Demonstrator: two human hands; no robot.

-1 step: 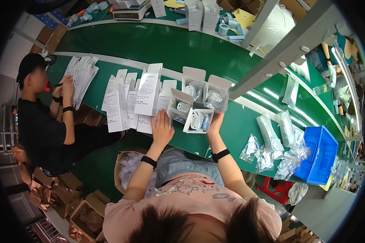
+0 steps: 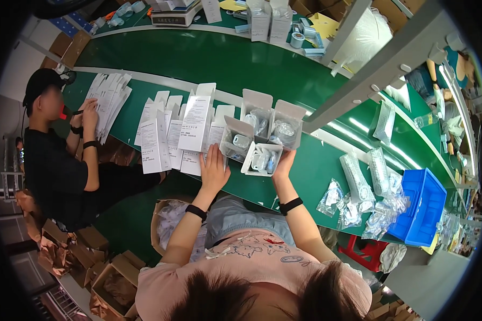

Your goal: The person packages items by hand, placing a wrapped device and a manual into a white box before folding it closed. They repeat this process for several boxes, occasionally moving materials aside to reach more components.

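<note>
Four open white boxes are absent of lids closed over them: the group stands together on the green table, flaps up. In the near open white box (image 2: 261,160) lie white and light-blue parts. Clear-bagged parts fill the back right box (image 2: 286,128) and the left box (image 2: 236,143). My right hand (image 2: 284,165) is wrapped round the near box's right side, its fingers partly hidden. My left hand (image 2: 215,172) lies with fingers stretched against the flat white cartons (image 2: 197,125) and beside the left box.
Bubble-wrapped packs (image 2: 357,179) and bagged parts (image 2: 383,214) lie at the right, against a blue bin (image 2: 420,206). A slanting metal post (image 2: 369,75) rises behind the boxes. At the left a co-worker (image 2: 59,155) handles flat white cartons (image 2: 108,99). A cardboard box (image 2: 158,219) stands below the table.
</note>
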